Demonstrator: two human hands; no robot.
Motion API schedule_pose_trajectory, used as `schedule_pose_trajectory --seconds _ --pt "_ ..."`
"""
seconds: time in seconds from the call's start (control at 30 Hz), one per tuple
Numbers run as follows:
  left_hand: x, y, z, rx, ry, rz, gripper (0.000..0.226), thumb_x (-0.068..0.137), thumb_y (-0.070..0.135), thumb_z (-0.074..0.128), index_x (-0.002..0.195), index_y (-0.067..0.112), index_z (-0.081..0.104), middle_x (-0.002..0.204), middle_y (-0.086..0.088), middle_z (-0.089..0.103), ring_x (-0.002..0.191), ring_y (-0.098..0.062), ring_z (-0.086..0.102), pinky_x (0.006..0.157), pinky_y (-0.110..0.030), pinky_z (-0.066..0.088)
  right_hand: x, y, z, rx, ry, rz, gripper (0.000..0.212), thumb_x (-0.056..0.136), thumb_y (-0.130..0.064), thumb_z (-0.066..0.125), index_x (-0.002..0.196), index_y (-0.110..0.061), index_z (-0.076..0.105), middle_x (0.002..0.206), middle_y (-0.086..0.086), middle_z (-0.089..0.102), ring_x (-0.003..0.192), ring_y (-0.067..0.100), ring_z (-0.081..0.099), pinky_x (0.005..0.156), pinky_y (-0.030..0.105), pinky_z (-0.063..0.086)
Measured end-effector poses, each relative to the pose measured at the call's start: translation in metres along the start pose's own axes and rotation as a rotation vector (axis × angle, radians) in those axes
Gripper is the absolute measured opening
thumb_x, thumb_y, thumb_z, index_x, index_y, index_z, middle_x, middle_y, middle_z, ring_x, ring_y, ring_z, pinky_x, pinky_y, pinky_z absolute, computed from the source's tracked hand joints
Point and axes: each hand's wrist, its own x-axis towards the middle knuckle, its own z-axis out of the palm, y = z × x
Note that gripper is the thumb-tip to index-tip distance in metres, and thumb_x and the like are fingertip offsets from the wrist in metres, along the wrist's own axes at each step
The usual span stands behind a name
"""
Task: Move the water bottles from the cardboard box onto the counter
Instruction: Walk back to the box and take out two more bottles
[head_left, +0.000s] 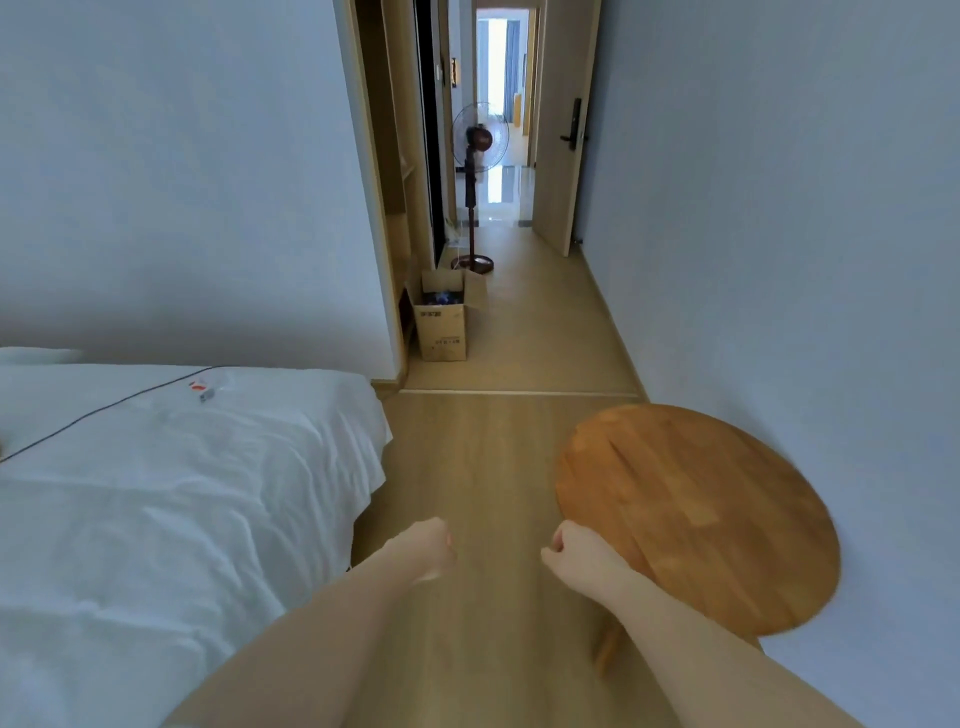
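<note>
An open cardboard box (442, 325) stands on the wooden floor far ahead, against the left wall near a wardrobe. Blue-capped water bottles (442, 298) show inside its top. Both my arms reach forward over the floor, well short of the box. My left hand (428, 548) is curled into a fist and holds nothing. My right hand (569, 551) is also a fist with nothing in it, just at the near edge of a round wooden table (696, 514).
A bed with a white sheet (171, 493) fills the left side, with a dark cable and small items on it. A standing fan (475, 182) stands beyond the box in the corridor. A door (561, 130) stands open on the right.
</note>
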Motion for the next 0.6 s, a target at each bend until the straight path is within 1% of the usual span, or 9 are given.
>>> schedule_pose_trajectory --seconds 0.07,0.13,0.17,0.23,0.27,0.33,0.43,0.53,0.6 --pt "0.045 0.013 -0.039 0.024 0.045 -0.001 0.035 0.100 0.013 0.039 0.131 0.004 0.052 0.074 0.006 0.034 0.078 -0.013 0.043 0.081 -0.026 0.035 0.042 -0.015 -0.024 0.013 0.027 -0.003 0.038 0.097 -0.042 0.044 0.120 -0.012 0.050 0.116 0.005 0.058 0.103 0.021 0.058 0.090 0.037 0.049" --pt "0.083 0.025 -0.066 0.049 0.041 -0.005 0.033 0.099 0.013 0.042 0.129 0.009 0.055 0.070 0.007 0.026 0.062 -0.008 0.030 0.082 -0.026 0.032 0.082 -0.029 -0.045 0.037 0.031 0.007 0.043 0.098 -0.045 0.042 0.122 -0.010 0.049 0.118 0.006 0.058 0.104 0.023 0.058 0.091 0.038 0.050" --pt "0.102 0.029 -0.076 0.060 0.038 -0.009 0.026 0.099 0.013 0.042 0.118 0.016 0.058 0.070 0.008 0.027 0.060 -0.006 0.027 0.083 -0.026 0.033 0.103 -0.035 -0.055 0.049 0.039 0.006 0.045 0.098 -0.046 0.041 0.123 -0.010 0.048 0.119 0.007 0.058 0.106 0.024 0.058 0.092 0.040 0.050" --pt "0.141 0.031 -0.092 0.081 0.015 0.005 0.021 0.100 0.011 0.038 0.088 0.020 0.053 0.072 0.006 0.033 0.066 -0.008 0.039 0.085 -0.029 0.041 0.148 -0.047 -0.073 0.056 0.050 -0.004 0.047 0.098 -0.047 0.041 0.125 -0.008 0.048 0.121 0.009 0.058 0.110 0.025 0.057 0.094 0.041 0.048" --pt "0.160 0.030 -0.099 0.089 -0.007 0.006 0.023 0.100 0.009 0.035 0.088 0.015 0.053 0.076 0.004 0.040 0.074 -0.013 0.046 0.086 -0.030 0.044 0.172 -0.052 -0.081 0.052 0.048 -0.006 0.048 0.098 -0.047 0.040 0.125 -0.009 0.048 0.122 0.009 0.058 0.110 0.025 0.057 0.094 0.041 0.048" --pt "0.203 0.030 -0.116 0.075 -0.024 0.005 0.025 0.100 0.007 0.032 0.106 0.006 0.056 0.089 -0.004 0.051 0.086 -0.020 0.050 0.083 -0.030 0.046 0.219 -0.058 -0.097 0.045 0.029 -0.008 0.048 0.098 -0.048 0.040 0.125 -0.009 0.047 0.121 0.008 0.057 0.108 0.025 0.056 0.093 0.040 0.048" --pt "0.268 0.034 -0.147 0.067 -0.005 -0.010 0.025 0.100 0.007 0.033 0.106 0.003 0.056 0.091 -0.006 0.052 0.086 -0.022 0.051 0.076 -0.029 0.044 0.291 -0.061 -0.120 0.028 0.000 -0.016 0.046 0.099 -0.045 0.039 0.126 -0.008 0.046 0.121 0.008 0.057 0.107 0.024 0.056 0.093 0.040 0.049" --pt "0.327 0.042 -0.188 0.095 -0.018 -0.036 0.030 0.100 0.009 0.034 0.121 0.001 0.054 0.102 -0.009 0.054 0.094 -0.022 0.054 0.087 -0.031 0.047 0.358 -0.063 -0.152 0.016 -0.028 -0.002 0.045 0.099 -0.044 0.040 0.126 -0.009 0.047 0.124 0.008 0.056 0.110 0.024 0.056 0.095 0.039 0.047" --pt "0.362 0.047 -0.222 0.103 0.012 -0.052 0.030 0.099 0.010 0.037 0.123 0.004 0.054 0.103 -0.007 0.055 0.099 -0.023 0.058 0.090 -0.033 0.048 0.402 -0.070 -0.178 0.005 -0.015 0.009 0.043 0.099 -0.044 0.041 0.124 -0.010 0.048 0.124 0.008 0.057 0.110 0.024 0.056 0.095 0.039 0.047"
